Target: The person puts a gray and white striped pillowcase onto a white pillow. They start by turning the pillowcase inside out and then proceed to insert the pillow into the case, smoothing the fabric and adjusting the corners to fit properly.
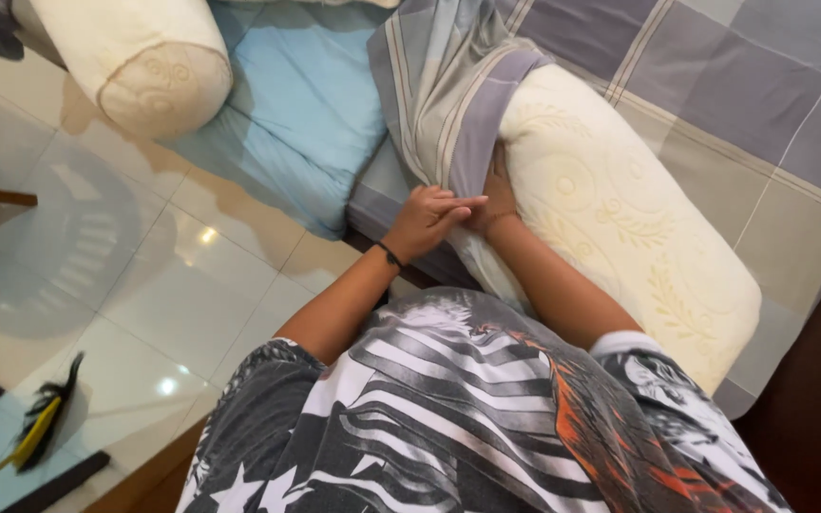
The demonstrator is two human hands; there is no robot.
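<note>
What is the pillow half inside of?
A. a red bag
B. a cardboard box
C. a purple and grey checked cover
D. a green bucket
C: the cream pillow lies partly inside the checked cover, with the left hand on the cover's edge and the right hand tucked under it against the pillow.

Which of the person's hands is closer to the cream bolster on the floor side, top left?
The left hand. It grips the striped cover, nearer the bolster; the right hand lies farther away, on the cream pillow.
</note>
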